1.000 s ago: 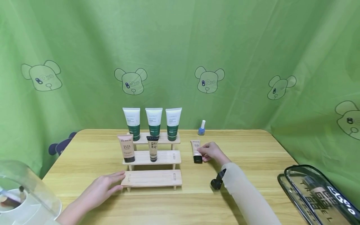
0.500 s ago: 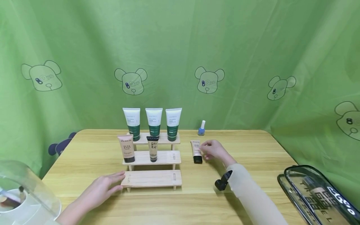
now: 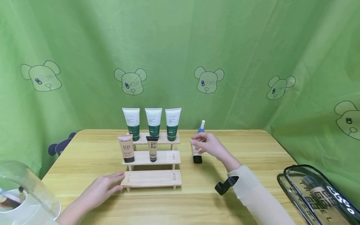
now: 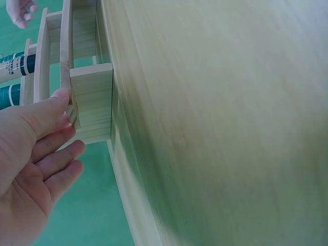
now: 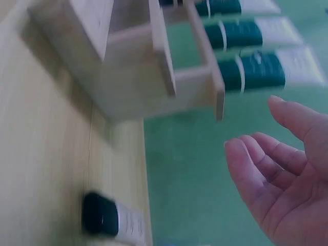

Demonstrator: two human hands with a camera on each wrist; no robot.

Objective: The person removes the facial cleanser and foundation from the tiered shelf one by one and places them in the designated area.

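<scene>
The right hand [image 3: 209, 146] now hovers higher, fingers apart; the left hand [image 3: 102, 189] holds the stand [image 3: 152, 178]. Right of the stand, the BB tube [image 3: 194, 152] lies front-to-back, cap nearest the person

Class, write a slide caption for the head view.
Left hand touches a wooden stand; right hand hovers above a lying tube.

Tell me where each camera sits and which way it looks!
Head: worn there, facing forward and down at the table; left hand and right hand show.
Left wrist: worn there, facing the table and stand; both hands show, right partly.
Right wrist: worn there, facing the stand; right hand shows.
Wrist views share the stand.
</scene>
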